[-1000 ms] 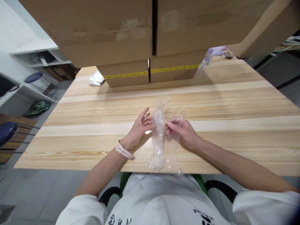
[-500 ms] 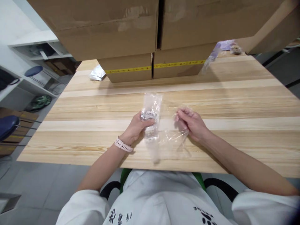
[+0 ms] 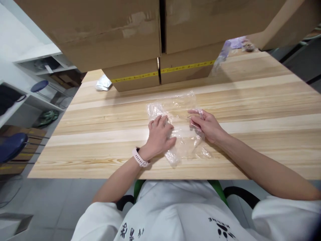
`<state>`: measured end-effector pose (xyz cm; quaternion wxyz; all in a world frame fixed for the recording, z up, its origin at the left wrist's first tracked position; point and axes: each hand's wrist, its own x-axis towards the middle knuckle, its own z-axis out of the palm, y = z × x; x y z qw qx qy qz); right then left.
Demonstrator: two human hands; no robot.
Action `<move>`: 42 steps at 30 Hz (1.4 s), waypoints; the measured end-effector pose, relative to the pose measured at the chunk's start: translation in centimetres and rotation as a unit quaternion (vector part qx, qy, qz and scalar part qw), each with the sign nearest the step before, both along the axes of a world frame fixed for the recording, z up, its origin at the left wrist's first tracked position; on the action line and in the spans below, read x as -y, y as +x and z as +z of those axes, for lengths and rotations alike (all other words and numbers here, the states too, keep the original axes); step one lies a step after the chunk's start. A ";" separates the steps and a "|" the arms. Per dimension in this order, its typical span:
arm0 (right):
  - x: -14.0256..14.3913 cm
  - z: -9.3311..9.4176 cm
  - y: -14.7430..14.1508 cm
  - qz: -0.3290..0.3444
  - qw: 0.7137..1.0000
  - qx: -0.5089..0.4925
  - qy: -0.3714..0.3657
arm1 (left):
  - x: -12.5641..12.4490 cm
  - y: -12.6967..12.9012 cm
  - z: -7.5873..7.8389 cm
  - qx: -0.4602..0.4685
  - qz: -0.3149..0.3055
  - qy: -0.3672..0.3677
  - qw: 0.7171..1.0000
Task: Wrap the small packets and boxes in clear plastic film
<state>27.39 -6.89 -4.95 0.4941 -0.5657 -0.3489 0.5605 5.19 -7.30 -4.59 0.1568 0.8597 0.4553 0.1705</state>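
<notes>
Left hand [image 3: 160, 135] lies palm-down, fingers spread, pressing the clear plastic bag [image 3: 179, 125] flat on the wooden table [image 3: 250, 110]; right hand [image 3: 205, 124] pinches the bag's right edge; cardboard boxes [image 3: 160, 72] stand beyond.

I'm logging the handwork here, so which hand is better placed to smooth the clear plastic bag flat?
Probably the left hand: it lies palm-down on the clear plastic bag, while the right hand pinches an edge.
</notes>
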 end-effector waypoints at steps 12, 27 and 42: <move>-1.2 -1.0 1.8 -0.019 0.998 0.060 0.029 | -2.1 -6.0 3.9 0.132 0.025 -0.107 0.985; -2.0 -1.8 4.4 -0.033 0.992 0.125 0.015 | -2.6 -4.9 2.0 0.114 0.178 0.045 0.976; -2.1 -2.6 4.5 0.015 0.974 0.217 0.066 | -2.9 -2.8 1.8 0.127 0.176 -0.092 0.972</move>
